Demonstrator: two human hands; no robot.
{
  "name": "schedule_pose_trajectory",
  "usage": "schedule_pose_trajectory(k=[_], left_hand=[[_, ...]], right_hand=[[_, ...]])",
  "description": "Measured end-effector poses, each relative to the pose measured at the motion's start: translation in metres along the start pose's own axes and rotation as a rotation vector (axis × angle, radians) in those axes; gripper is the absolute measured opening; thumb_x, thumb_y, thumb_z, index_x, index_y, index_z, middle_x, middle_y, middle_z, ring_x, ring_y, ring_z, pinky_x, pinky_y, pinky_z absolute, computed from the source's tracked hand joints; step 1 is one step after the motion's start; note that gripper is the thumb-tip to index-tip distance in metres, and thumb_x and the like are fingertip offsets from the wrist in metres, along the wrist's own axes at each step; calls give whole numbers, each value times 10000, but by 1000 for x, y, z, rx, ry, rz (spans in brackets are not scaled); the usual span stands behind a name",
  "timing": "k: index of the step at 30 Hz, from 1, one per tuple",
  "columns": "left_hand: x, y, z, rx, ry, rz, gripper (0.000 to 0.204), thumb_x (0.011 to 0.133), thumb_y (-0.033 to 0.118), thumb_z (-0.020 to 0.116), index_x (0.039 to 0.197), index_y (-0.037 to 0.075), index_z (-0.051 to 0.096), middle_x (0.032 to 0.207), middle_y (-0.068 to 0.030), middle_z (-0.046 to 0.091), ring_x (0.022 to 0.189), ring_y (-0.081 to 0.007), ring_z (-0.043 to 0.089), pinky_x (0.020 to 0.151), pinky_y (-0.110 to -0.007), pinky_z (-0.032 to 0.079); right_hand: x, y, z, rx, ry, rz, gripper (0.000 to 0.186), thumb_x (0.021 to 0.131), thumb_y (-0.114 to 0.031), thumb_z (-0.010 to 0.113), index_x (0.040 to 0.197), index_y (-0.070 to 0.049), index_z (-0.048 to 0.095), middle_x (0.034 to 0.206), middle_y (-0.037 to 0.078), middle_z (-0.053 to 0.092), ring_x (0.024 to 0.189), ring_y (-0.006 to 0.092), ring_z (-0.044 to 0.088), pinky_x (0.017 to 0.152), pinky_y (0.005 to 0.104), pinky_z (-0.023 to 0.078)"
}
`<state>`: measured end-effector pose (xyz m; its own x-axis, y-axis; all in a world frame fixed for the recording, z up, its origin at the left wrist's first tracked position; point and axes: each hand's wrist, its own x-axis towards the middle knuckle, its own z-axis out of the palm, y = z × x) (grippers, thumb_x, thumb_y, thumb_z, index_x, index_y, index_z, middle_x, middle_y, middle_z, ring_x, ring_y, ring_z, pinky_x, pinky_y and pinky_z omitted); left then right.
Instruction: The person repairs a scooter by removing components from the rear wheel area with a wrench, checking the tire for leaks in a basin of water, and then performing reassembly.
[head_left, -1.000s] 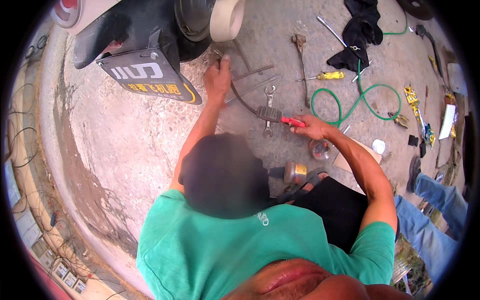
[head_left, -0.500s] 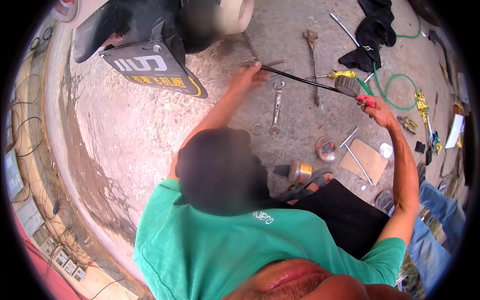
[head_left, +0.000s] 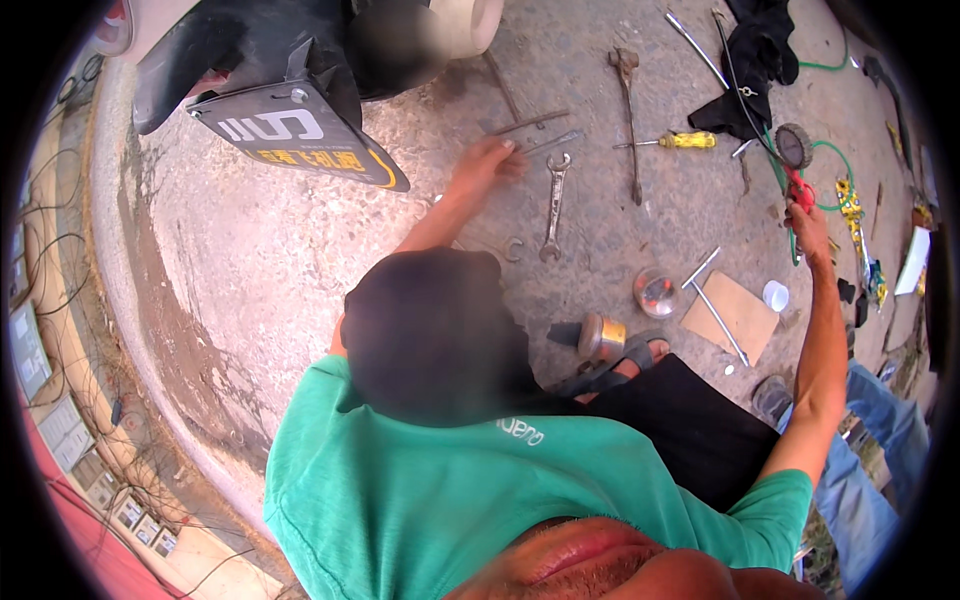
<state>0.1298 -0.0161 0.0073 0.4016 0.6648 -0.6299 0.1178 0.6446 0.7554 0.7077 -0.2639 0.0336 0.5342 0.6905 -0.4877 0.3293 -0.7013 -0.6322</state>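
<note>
1. The landmark is the double-ended wrench (head_left: pixel 555 210) lying on the ground; the red-handled inflator with its dark round gauge (head_left: pixel 801 190) is well to its right, off the ground.
2. The right grip (head_left: pixel 808 235), also far right of the wrench, is closed around the inflator's red handle. A thin dark hose (head_left: pixel 736 85) rises from the gauge, farther from the person than the wrench.
3. The left grip (head_left: pixel 487 168), just left of the wrench's far end, is blurred, thumb and fingers apart with nothing seen between them; whether it touches the metal rod (head_left: pixel 531 123) beside it cannot be told.
4. Right of the wrench and nearer the person is a clear round tub (head_left: pixel 655 291) with something orange-red inside, too small to name.
5. Nearer the person than the wrench, slightly right, is a yellow-labelled jar (head_left: pixel 604 338), contents unclear.
6. Farther right of the wrench, a white cup (head_left: pixel 775 295) sits by a cardboard piece (head_left: pixel 750 325).
</note>
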Motion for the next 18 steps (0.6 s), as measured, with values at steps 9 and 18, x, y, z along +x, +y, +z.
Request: schedule_pose_trajectory(k=[9, 18], left_hand=[[-6, 7, -42, 21, 194, 129, 222, 972, 197, 598, 1033, -13, 631, 876, -103, 686, 729, -152, 635, 670, -271, 524], [-4, -6, -43, 272, 217, 171, 231, 943, 197, 633, 1022, -16, 672, 866, -73, 698, 730, -115, 621, 635, -251, 491]], right_hand=[[0, -5, 24, -391, 75, -89, 412, 841, -297, 699, 1151, -30, 650, 869, 76, 666, 761, 175, 629, 717, 329, 490], [1, -151, 68, -405, 26, -384, 449, 846, -230, 673, 1233, -9, 614, 1146, 176, 676, 1013, 263, 671, 905, 359, 512]])
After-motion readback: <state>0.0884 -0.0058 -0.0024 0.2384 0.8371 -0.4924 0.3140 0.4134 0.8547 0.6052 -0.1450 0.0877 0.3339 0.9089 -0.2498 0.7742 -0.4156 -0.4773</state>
